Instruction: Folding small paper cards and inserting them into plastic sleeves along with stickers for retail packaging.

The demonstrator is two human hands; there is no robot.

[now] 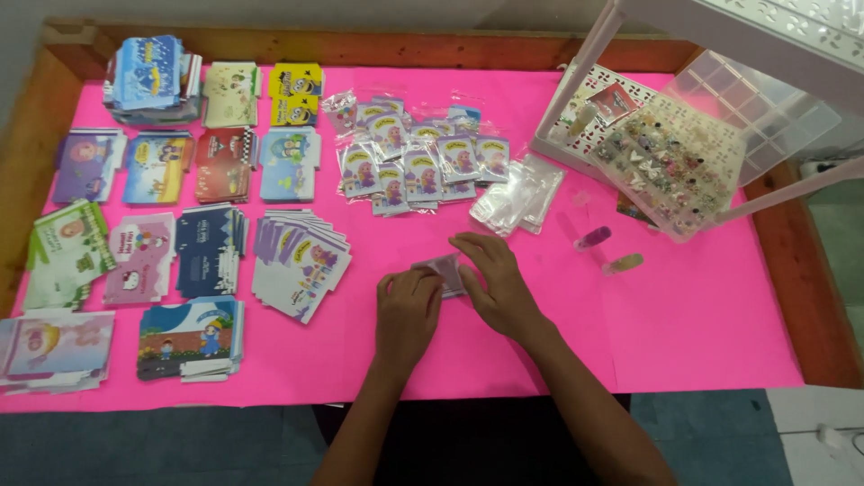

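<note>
Head view showed both hands at the near middle of the pink table [684, 333], left hand [407, 310] and right hand [498, 283] each with its grip closed on a small purple card packet [443, 272], apparently being sleeved, needing steady fingers; clear sleeves [517, 198] lay farther off.

the pink sheet [684, 315] looks like matt paper, smooth, with a faint seam right of the hands; around the sheet runs a rough, worn wood frame [810, 279]; left of the sheet's middle the card stacks [297, 261] look like printed card with a slight sheen; above the middle, the packets [423, 166] and empty sleeves [522, 193] are glossy clear plastic; at the sheet's right top, the bead box [765, 99] is clear hard plastic, the rack [621, 22] white plastic
</note>
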